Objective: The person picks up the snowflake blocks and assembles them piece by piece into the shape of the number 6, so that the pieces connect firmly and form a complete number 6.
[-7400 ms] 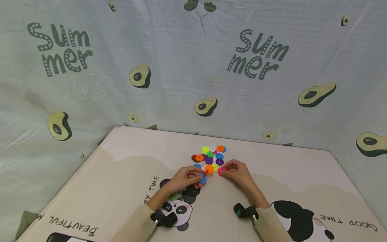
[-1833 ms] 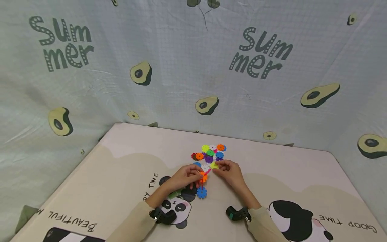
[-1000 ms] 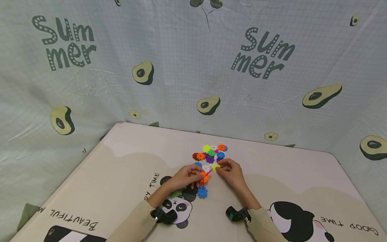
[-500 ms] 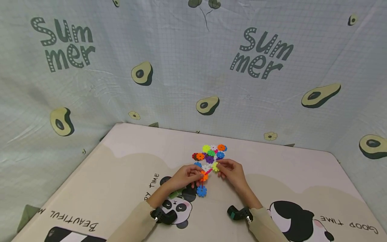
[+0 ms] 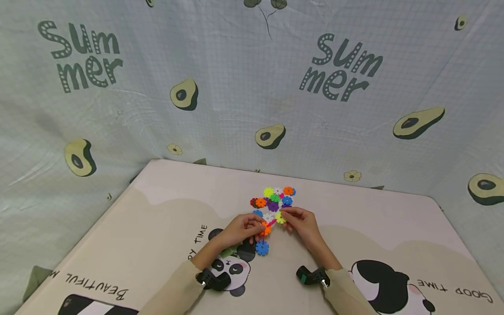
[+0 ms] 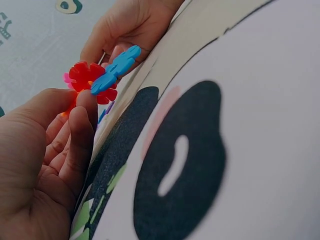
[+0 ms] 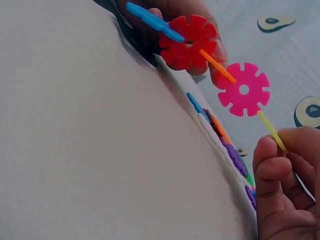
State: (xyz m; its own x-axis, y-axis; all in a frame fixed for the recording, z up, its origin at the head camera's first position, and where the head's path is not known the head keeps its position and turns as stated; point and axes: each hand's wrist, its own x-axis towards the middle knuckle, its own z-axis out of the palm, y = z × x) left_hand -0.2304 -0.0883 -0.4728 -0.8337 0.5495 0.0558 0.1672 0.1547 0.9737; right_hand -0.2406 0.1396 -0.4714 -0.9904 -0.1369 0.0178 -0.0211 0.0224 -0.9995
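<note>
A chain of slotted plastic snowflake discs stretches between my two hands. From its near end it runs through a blue disc [image 5: 262, 248], a red disc [image 7: 174, 56], an orange disc [image 7: 217, 66], a pink disc [image 7: 256, 91] and a yellow disc [image 7: 270, 128]. My left hand [image 5: 243, 229] pinches the orange disc between thumb and fingers, and the blue end hangs toward me. With thumb and index finger my right hand [image 5: 302, 221] pinches the yellow disc, whose edge meets the rim of the pink one. Fingers cover part of both held discs.
Just beyond my hands, several loose discs lie in a cluster on the table [image 5: 173, 183], among them a purple disc [image 5: 273, 206], a green disc [image 5: 274, 198] and a white disc [image 5: 268, 217]. A printed curtain [image 5: 220, 65] rises behind the table's far edge.
Earlier my left hand held only the red and blue discs, and my right hand the pink one. Orange and pink have since joined the chain, and yellow came from the cluster. Lately the hands barely move.
</note>
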